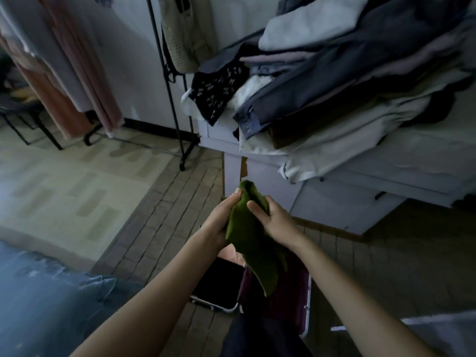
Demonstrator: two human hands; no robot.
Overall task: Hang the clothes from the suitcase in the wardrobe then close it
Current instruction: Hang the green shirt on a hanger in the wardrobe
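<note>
Two hands grip one green garment [251, 235] at centre frame — the left hand [221, 222] pinching its upper edge, the right hand [273, 220] with fingers [255, 207] clenched over the cloth's right side. It hangs bunched above an open suitcase [304, 300] on the floor at lower centre, its dark lid [217, 284] laid flat to the left.

Judged from the bunching, the step wants the cloth shaken out and the collar or waistband found before it goes toward a hanger; keeping one hand clamped while the other slides along the edge should stop it dropping back into the case. No hanger shows near the hands.

By count: one garment in hand, one suitcase, one black rail stand [167, 81] at upper centre with a pale bag [180, 34] hung on it. At upper left, pinkish and white clothes [69, 60] hang — how many, the dim light hides. At upper right a heap [347, 73] of folded clothes covers a white tabletop [386, 161]; its layers are too tangled to number.
</note>
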